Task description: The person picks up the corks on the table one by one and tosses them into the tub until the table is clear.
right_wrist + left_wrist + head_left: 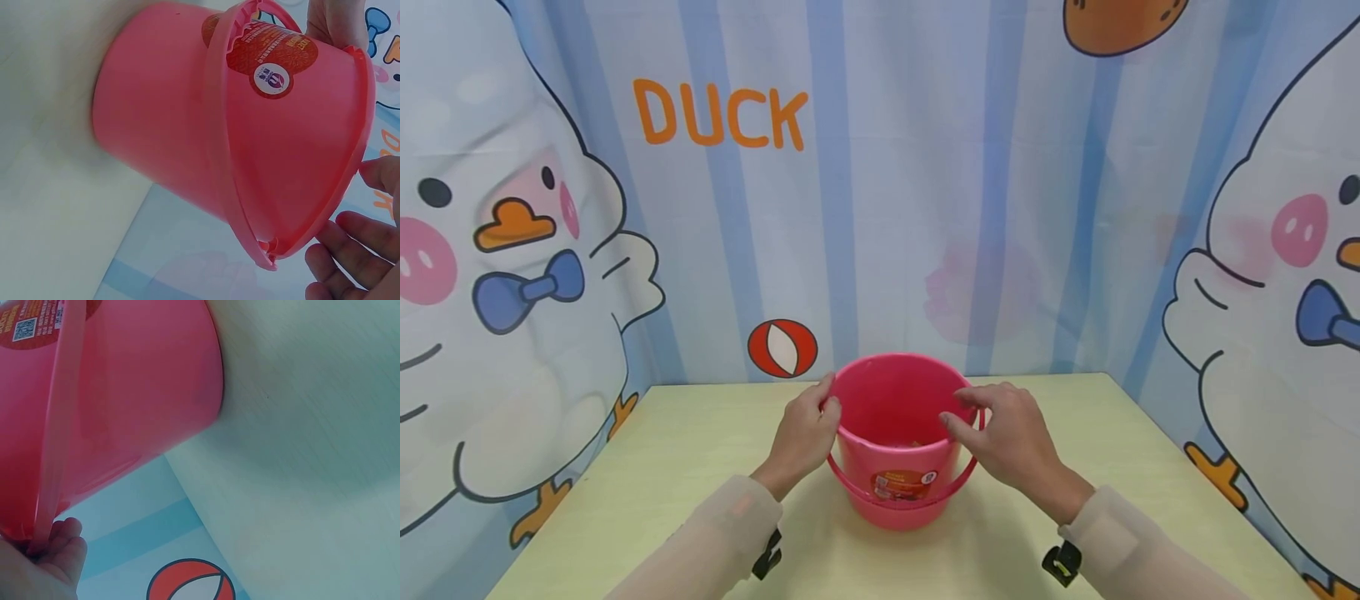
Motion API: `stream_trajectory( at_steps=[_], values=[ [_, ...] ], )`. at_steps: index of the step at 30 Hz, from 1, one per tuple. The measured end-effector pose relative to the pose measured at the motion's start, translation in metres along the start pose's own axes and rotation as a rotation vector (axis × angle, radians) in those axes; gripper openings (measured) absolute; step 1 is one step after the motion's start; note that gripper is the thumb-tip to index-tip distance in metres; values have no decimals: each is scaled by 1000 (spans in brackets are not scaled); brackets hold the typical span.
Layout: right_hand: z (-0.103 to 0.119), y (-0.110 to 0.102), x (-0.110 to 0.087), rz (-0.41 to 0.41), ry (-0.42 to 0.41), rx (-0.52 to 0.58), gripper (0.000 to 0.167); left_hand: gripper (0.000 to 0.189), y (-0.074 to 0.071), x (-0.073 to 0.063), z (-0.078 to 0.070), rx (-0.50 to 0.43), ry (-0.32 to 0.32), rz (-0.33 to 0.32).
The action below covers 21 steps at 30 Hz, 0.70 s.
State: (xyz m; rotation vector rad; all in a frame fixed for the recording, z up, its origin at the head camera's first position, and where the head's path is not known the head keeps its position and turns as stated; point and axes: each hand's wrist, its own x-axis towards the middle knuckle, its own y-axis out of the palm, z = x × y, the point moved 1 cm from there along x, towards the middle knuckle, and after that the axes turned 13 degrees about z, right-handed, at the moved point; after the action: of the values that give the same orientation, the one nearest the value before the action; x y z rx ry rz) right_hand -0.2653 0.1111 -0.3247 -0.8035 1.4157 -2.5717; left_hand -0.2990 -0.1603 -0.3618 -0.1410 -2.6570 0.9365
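Observation:
A pink plastic bucket [901,467] stands upright on the table, its carrying handle [219,125] hanging down across the front. On its front is a red oval label [898,483] with a QR code. My left hand [803,433] grips the rim at the left, the thumb on top and the fingers outside. At the right side of the rim, my right hand [1011,433] has its thumb and fingers spread apart, fingertips right at the edge. Something small and brownish [916,443] shows low inside the bucket; most of the inside is hidden by the front wall.
The pale yellow table [700,475] stretches to both sides of the bucket. Behind it and along the sides hangs a blue striped curtain [895,208] printed with ducks, a ball and lettering.

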Motion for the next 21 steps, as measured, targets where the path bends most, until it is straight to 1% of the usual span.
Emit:
stream_trajectory(
  at_steps=[8, 14, 21],
  values=[
    [-8, -1, -4, -36, -12, -7, 36, 55, 0, 0, -1, -6, 11, 6],
    [-16, -2, -8, -38, -40, -4, 40, 61, 0, -1, 2, 2, 10, 12],
    [-27, -6, -12, -28, -39, -36, 44, 61, -5, -6, 6, 25, 49, -13]
  ],
)
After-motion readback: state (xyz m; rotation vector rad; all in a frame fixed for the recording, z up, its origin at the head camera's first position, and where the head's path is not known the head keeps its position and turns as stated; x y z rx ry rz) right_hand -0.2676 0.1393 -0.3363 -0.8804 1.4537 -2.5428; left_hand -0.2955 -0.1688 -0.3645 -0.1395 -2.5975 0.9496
